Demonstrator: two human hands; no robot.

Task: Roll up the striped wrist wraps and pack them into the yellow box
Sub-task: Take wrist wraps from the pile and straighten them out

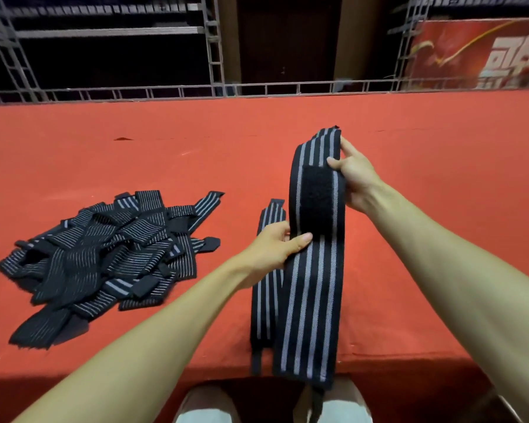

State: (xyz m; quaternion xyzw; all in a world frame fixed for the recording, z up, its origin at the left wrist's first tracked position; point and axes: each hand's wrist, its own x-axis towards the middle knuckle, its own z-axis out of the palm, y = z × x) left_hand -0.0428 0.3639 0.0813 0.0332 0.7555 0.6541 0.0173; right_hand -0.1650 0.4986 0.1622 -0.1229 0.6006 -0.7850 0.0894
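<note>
Both hands [275,245] hold a black, grey-striped wrist wrap [309,300], unrolled.

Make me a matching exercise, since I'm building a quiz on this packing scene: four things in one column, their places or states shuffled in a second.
Column one
1 left hand
2 right hand
3 pile of wraps
4 flat wrap

Column two
a heaped on the left of the table
b pinches the held wrap at its top end
c stretched along the table, one end over the near edge
d holds the held wrap midway, below its velcro patch

Pairs: 1-d, 2-b, 3-a, 4-c
</note>
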